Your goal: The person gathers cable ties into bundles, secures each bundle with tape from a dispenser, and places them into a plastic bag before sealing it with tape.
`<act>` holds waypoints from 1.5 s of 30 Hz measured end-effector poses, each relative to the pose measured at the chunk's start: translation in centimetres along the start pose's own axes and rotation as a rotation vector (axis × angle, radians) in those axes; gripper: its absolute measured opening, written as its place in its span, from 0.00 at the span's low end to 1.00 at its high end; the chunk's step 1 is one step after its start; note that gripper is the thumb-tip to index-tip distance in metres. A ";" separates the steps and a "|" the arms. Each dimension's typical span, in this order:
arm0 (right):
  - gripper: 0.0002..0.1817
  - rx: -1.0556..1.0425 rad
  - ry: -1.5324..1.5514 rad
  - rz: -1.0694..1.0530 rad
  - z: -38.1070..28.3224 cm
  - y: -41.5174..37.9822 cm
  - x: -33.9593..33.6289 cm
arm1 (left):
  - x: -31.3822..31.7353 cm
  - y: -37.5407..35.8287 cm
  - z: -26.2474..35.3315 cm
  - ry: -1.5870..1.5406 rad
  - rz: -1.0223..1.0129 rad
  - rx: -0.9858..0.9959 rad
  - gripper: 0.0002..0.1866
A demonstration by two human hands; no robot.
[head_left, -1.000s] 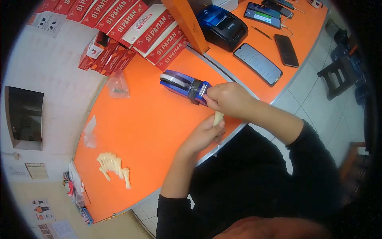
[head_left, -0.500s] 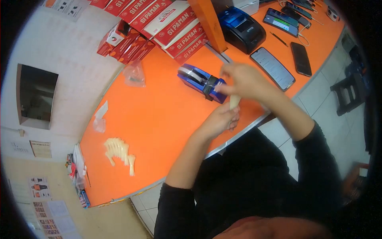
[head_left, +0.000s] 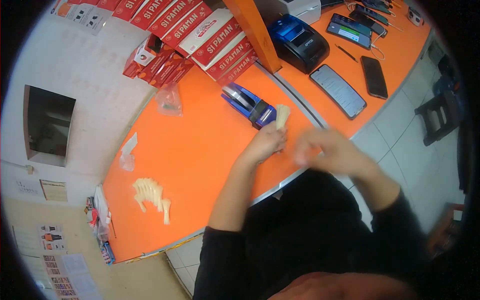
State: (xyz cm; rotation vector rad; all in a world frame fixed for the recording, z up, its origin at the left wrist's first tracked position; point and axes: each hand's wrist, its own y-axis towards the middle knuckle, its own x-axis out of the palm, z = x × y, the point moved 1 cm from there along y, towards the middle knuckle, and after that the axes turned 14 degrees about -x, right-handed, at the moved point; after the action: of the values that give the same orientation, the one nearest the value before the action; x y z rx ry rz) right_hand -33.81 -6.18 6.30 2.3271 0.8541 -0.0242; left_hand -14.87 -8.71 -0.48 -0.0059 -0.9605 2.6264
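My left hand is closed round a small pale bundle, whose frayed end sticks up past the fingers. Just beyond it on the orange table stands a blue tape dispenser. My right hand, smeared by motion, is a little to the right of the left hand and apart from the bundle; its fingers are too blurred to read. Several similar pale bundles lie together at the left of the table, with one bundle beside them.
Red boxes are stacked at the back by an orange post. A black printer, a lit phone, a dark phone and a pencil lie right. A plastic bag is at the back left.
My right hand has moved away from the tape dispenser and the bundle, down toward the table's front edge. The bundle's frayed upper end now shows above my left hand.
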 end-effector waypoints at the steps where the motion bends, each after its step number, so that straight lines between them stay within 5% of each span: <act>1: 0.07 0.277 0.117 0.022 -0.5 -2.8 0.4 | -0.2 0.1 0.2 -0.014 -0.006 0.003 0.05; 4: 0.05 0.640 0.368 0.226 2.6 -7.9 2.0 | 0.5 -1.4 0.2 0.113 -0.144 -0.130 0.06; 9: 0.04 0.656 0.279 0.214 3.9 -9.3 2.1 | 2.2 -3.1 -0.7 0.218 -0.380 -0.111 0.11; 13: 0.05 0.558 0.318 0.220 5.3 -9.2 2.8 | 3.3 -4.5 -0.3 0.161 -0.324 -0.085 0.18; 18: 0.07 0.396 -0.234 0.130 5.4 -6.0 0.7 | 4.5 -5.0 -0.4 -0.300 -0.535 -0.146 0.26; 23: 0.08 -0.021 -0.319 0.142 6.6 -2.8 -0.5 | 5.5 -5.2 -0.5 -0.269 -0.345 -0.172 0.25; 25: 0.08 0.222 -0.090 0.129 5.2 -1.5 -0.7 | 5.2 -5.4 -0.6 -0.296 -0.292 -0.172 0.24; 29: 0.11 0.153 -0.180 0.149 7.7 0.2 -1.7 | 5.2 -5.8 -1.2 -0.226 -0.302 -0.189 0.24; 31: 0.11 0.205 0.065 -0.108 10.7 0.5 -1.8 | 5.4 -6.0 -1.3 -0.196 -0.294 -0.174 0.23; 37: 0.22 0.419 0.608 -0.093 10.6 1.7 0.1 | 6.4 -5.6 -0.5 -0.132 -0.270 -0.101 0.22; 45: 0.12 0.439 0.519 -0.191 12.0 3.4 -1.4 | 7.0 -3.9 0.9 -0.131 -0.261 -0.175 0.20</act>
State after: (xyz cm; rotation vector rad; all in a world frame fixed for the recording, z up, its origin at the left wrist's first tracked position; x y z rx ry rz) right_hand -30.56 -15.98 -0.88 2.6951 1.4468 0.3597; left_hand -20.35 -4.27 3.46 0.2350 -1.1484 2.3212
